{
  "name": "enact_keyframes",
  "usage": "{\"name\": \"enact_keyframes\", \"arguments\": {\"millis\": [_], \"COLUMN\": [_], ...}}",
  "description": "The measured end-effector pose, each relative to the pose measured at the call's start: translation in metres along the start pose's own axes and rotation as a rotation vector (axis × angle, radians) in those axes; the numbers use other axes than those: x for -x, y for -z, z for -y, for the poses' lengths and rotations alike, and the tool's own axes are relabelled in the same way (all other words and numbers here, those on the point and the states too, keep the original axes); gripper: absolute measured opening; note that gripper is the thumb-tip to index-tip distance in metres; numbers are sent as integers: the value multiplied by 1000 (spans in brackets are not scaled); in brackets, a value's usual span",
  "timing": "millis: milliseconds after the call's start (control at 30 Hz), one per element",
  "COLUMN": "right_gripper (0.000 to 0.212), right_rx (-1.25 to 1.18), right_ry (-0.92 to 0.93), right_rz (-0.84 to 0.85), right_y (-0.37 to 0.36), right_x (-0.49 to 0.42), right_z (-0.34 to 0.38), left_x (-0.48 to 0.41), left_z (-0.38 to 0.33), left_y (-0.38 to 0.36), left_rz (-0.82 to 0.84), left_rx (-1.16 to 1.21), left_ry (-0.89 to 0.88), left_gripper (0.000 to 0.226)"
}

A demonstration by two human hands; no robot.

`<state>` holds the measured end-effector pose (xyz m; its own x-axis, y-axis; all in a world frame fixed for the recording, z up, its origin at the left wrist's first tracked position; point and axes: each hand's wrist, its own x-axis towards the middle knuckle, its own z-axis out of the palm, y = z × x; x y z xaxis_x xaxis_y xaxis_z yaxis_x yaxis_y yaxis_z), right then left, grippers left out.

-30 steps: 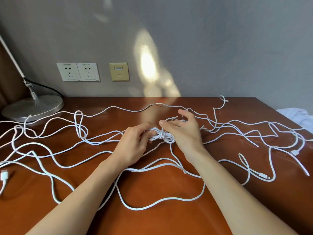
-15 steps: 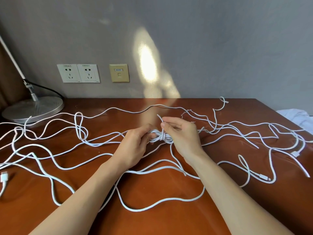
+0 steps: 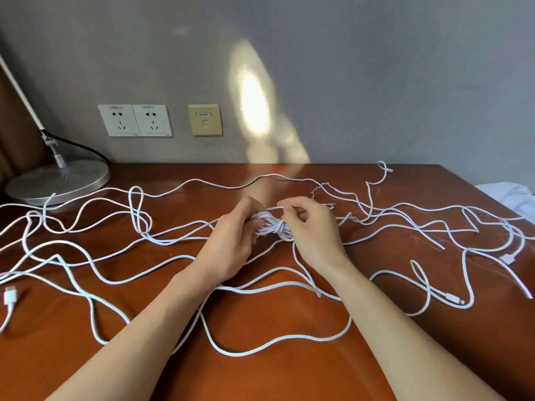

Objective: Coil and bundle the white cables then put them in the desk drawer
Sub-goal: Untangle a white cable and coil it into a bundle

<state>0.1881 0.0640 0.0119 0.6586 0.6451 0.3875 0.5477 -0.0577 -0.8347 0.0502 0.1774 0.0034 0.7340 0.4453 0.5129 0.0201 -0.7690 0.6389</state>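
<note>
At counter (image 3: 289,377) centre, left hand (image 3: 231,247) grips the small coil (image 3: 273,228); right hand (image 3: 314,230) pinches its wrapping strand (image 3: 270,210). Snagging on loose cables (image 3: 334,337) could unravel it.

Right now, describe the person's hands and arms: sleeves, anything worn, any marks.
The left hand and right hand are bare: no gloves or rings show. The left forearm and right forearm are uncovered down to the picture's edge, with no sleeve, watch, bracelet or marking in view.
</note>
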Motion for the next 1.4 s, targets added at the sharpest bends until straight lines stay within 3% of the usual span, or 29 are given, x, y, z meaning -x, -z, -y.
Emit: {"name": "enact_keyframes", "arguments": {"millis": [333,600,1067,1400], "right_gripper": [20,25,26,25], "right_rx": [20,45,88,26], "right_ry": [-48,-54,-37,-23], "right_rz": [55,165,146,161], "right_y": [-2,-1,1,0], "right_x": [1,-1,-3,-2], "right_z": [0,-5,-2,-2], "left_x": [-1,-2,-2,-4], "left_z": [2,0,0,-2], "left_y": [2,1,6,2], "left_rz": [-5,-19,92,-14], "left_rx": [-7,121,433,418], "left_ry": [-16,58,170,245], "left_gripper": [28,29,25,18]}}
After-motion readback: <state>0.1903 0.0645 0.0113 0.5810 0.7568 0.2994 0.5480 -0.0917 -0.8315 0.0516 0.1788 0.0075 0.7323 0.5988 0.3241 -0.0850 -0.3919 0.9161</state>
